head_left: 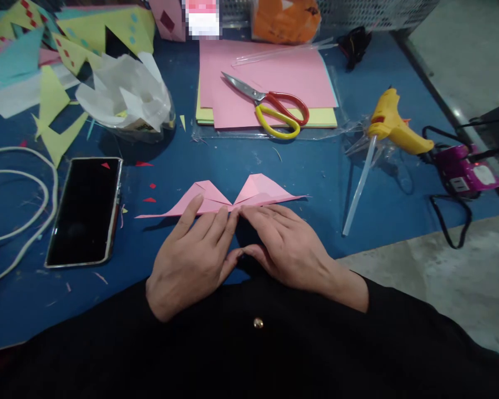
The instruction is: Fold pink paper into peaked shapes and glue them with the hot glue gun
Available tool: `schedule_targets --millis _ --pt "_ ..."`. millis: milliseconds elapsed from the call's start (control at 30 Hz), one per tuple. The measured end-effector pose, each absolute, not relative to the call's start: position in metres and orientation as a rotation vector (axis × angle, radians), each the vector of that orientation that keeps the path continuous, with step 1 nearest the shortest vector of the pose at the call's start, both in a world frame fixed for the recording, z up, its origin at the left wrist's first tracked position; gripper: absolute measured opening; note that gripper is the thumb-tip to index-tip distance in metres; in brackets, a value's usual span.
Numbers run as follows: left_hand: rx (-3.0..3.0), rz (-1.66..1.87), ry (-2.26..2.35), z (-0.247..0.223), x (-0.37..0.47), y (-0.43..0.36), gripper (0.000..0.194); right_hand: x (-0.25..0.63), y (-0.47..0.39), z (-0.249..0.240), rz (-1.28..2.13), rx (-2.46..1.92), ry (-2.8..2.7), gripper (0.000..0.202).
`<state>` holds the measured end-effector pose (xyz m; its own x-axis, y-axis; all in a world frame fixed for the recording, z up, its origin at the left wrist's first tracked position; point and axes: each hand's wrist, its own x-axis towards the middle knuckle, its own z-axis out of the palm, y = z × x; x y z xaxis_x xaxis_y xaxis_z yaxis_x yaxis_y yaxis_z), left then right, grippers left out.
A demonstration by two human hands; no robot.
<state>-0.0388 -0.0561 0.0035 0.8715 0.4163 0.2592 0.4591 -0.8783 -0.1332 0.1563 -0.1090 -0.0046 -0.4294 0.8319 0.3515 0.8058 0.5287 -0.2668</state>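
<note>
A folded piece of pink paper (pixel 260 189) lies on the blue table in front of me, with two raised peaks and a dip between them. Its thin tips stretch out to the left and right. My left hand (pixel 193 249) rests on the near edge, fingers stretched out, the index fingertip on the left peak. Along the same edge, right of the dip, my right hand (pixel 289 244) lies with its fingers extended and flat. Both thumbs point inward and nearly meet below the paper. The fingers cover part of the near fold.
Red-and-yellow scissors (pixel 264 105) lie on stacked pink sheets (pixel 311 72). A yellow glue gun (pixel 393 124) with a glue stick is at right, beside a purple power socket (pixel 463 169). At left are a phone (pixel 85 210), a white cable (pixel 52 166), yellow paper cut-outs (pixel 52 97) and a scrap-filled bag (pixel 127 100).
</note>
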Motion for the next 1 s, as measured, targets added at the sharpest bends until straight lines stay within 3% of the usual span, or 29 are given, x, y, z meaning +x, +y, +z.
schedule_targets --millis 200,667,867,1000 --pt "-2.846 -0.348 -0.645 0.006 -0.039 -0.057 0.045 0.152 -0.111 -0.009 0.042 -1.334 -2.416 0.06" --pt "-2.831 -0.315 -0.736 0.005 -0.037 -0.059 0.045 0.181 -0.128 0.003 -0.251 -1.937 -2.344 0.069" --pt "-2.86 -0.319 -0.807 0.008 -0.037 -0.061 0.044 0.188 -0.131 0.004 -0.283 -1.809 -2.3 0.069" --pt "-2.925 -0.372 -0.918 0.007 -0.042 -0.056 0.036 0.171 -0.115 -0.004 -0.098 -1.384 -2.38 0.054"
